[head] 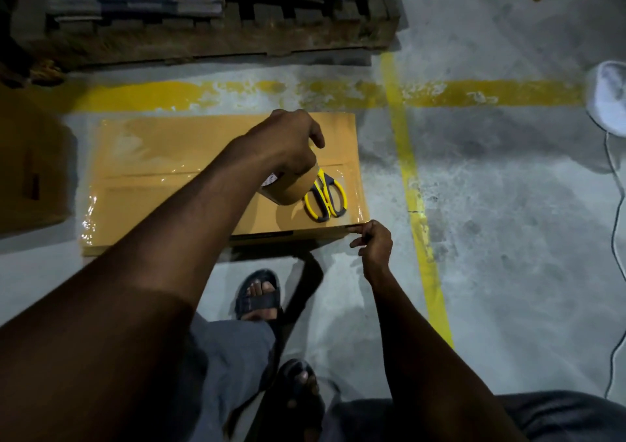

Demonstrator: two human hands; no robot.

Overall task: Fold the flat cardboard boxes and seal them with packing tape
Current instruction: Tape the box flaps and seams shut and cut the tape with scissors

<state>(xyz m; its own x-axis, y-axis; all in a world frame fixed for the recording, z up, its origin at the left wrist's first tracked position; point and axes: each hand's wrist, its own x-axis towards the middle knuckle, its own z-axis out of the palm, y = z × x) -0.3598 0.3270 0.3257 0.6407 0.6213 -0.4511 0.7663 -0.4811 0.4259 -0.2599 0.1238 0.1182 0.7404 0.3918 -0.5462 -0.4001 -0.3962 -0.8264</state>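
A closed brown cardboard box (162,157) stands on the concrete floor, its top shiny with clear tape along the seam and edges. My left hand (291,143) grips a roll of brown packing tape (288,189) just above the box top, right of its middle. Yellow-and-black scissors (326,197) lie on the box beside the roll. My right hand (372,243) is at the box's near right corner, its fingertips pinching or pressing the tape at that edge.
A wooden pallet (210,35) stacked with flat cardboard stands behind the box. Another brown box (30,167) sits at the left. Yellow floor lines (411,184) run across and to the right. A white device (609,92) with a cable lies at the right. My sandalled feet (259,294) are below the box.
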